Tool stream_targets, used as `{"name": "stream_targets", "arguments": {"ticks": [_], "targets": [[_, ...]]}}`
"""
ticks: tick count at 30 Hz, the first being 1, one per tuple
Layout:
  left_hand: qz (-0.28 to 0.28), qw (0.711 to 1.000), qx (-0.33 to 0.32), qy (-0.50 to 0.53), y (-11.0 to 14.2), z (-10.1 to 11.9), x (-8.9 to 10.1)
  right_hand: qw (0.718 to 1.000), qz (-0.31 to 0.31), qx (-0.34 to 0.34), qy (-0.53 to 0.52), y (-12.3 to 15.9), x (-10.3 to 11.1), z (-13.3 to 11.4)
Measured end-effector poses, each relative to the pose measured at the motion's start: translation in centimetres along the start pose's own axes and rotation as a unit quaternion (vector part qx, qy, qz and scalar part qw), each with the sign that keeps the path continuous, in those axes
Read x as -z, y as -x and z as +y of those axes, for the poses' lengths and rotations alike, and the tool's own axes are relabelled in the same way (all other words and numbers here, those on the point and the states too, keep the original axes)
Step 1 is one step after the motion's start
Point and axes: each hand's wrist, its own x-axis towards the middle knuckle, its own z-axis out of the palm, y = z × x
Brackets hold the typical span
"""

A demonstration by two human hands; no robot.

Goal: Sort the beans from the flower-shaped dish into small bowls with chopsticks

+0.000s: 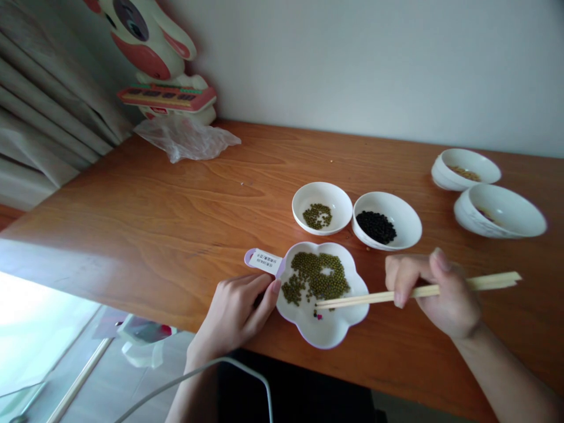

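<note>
A white flower-shaped plate (324,336) with a lilac rim and a labelled handle (264,260) lies near the table's front edge. Green mung beans (328,276) cover its upper part; a few dark bits and a pink one (319,316) sit lower down. My left hand (242,305) is closed at the plate's left rim by the handle, thumb and fingers against the edge. Wooden chopsticks (379,297) are gripped in my right hand (434,291), their tips together inside the plate beside the beans. Whether the tips pinch a bean is too small to tell.
Behind the plate stand a white bowl of mung beans (300,218) and a bowl of black beans (409,235). Two more white bowls (478,157) are at the right. A plastic bag (189,141) and a toy keyboard (170,97) occupy the back left. A cable (198,370) crosses my left forearm.
</note>
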Motion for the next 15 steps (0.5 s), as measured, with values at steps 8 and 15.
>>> {"name": "stream_targets", "arguments": {"ticks": [8,15], "targets": [[-0.004,1.0,0.002,0.005,-0.01,0.03,0.02,0.999,-0.034,-0.011,0.012,0.2,-0.33,0.3],[-0.002,1.0,-0.003,0.009,0.0,0.1,0.04,0.999,0.044,-0.004,0.026,0.11,-0.54,0.28]]}}
